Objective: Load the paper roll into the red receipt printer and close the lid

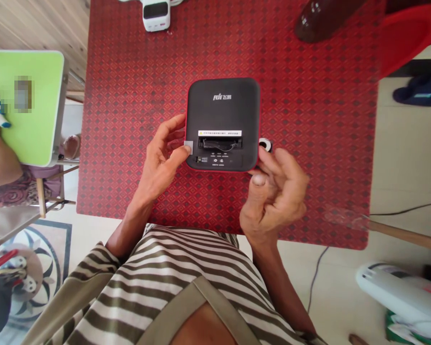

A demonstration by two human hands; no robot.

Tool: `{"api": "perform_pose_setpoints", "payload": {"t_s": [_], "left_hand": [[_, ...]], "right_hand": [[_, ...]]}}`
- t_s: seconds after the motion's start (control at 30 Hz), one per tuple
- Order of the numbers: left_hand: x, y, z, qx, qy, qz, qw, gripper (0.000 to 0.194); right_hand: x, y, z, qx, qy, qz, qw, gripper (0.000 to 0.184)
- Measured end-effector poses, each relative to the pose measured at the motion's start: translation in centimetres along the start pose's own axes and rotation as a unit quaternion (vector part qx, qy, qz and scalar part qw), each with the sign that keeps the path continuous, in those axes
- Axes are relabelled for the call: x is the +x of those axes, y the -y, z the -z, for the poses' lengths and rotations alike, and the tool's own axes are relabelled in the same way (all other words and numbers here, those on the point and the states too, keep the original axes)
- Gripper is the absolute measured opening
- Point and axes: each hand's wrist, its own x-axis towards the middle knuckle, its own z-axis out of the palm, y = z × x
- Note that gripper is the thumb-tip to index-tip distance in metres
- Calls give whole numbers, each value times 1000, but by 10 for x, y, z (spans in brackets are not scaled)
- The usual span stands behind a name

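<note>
Device (223, 108), black, flat, slotted face upward, lies between the two hands above the red patterned bench (129, 72). Left hand (167, 155): grips its left edge, thumb on a small grey tab (188, 145). Right hand (276, 191): fingers curled at the lower right corner; whether it grips cannot be told. White ring (265, 144): just beyond the right fingers, beside the device. White box (156, 15): beyond both hands, far bench edge.

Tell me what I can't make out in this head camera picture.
All in the head view:
- Black device: its underside, facing away.
- Fine print below its slot: too small.
- White ring: partly hidden by the device and right hand.
- Dark bottle: cut off by the top edge.
- Item on the green table: pixelated patch covers it.
</note>
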Motion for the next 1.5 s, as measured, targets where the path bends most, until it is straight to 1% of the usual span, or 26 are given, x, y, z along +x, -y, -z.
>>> {"api": "perform_pose_setpoints", "payload": {"t_s": [0.07, 0.13, 0.27, 0.33, 0.4, 0.53, 0.63, 0.7, 0.83, 0.93, 1.07, 1.13, 1.2, 1.27, 1.37, 1.43, 1.5], "left_hand": [[0, -1, 1, 31, -1, -17, 999, 61], [0, -2, 3, 58, 8, -28, 998, 62], [-1, -4, 5, 129, 27, -46, 990, 60], [-2, -4, 4, 141, 32, -59, 988, 60], [-2, -6, 2, 114, 23, -48, 992, 61], [-3, -13, -4, -9, -12, 22, 1000, 55], [-1, -16, -8, -121, -27, 48, 991, 49], [0, -16, -10, -166, -30, 63, 984, 49], [2, -13, -12, -190, -33, 78, 978, 53], [2, -12, -17, -198, -40, 73, 977, 54], [1, -6, -25, -214, -60, 61, 973, 56], [1, -1, -28, -225, -58, 49, 971, 61], [1, 5, -29, -228, -46, 35, 972, 68], [1, 9, -29, -225, -37, 25, 973, 71], [-1, 11, -29, -218, -39, 8, 975, 69], [-1, 11, -28, -213, -37, 0, 976, 68], [-1, 11, -26, -209, -31, -6, 977, 67]], "right_hand": [[-3, 2, -3, 20, -16, -23, 999, 59], [-6, 2, -4, 26, -18, -24, 999, 63], [-13, -2, 3, -20, 22, -44, 999, 67], [-16, -4, 6, -20, 32, -61, 997, 68], [-19, -4, 8, -3, 37, -68, 997, 69], [-19, -1, 7, -2, 20, -73, 997, 64], [-16, 0, 4, 27, -1, -69, 997, 63], [-14, 1, 2, 52, -8, -64, 997, 64], [-11, 3, 1, 79, -24, -87, 993, 58], [-10, 5, 0, 78, -33, -106, 991, 50], [-7, 8, -2, 94, -43, -114, 988, 48], [-6, 9, -2, 102, -47, -115, 987, 47], [-6, 10, -3, 100, -47, -115, 987, 46], [-7, 11, -2, 89, -45, -112, 989, 45], [-6, 9, 3, 61, -26, -117, 991, 44], [1, 7, 9, 33, -17, -115, 993, 42], [18, 6, 16, -18, -16, -86, 996, 35]]}}
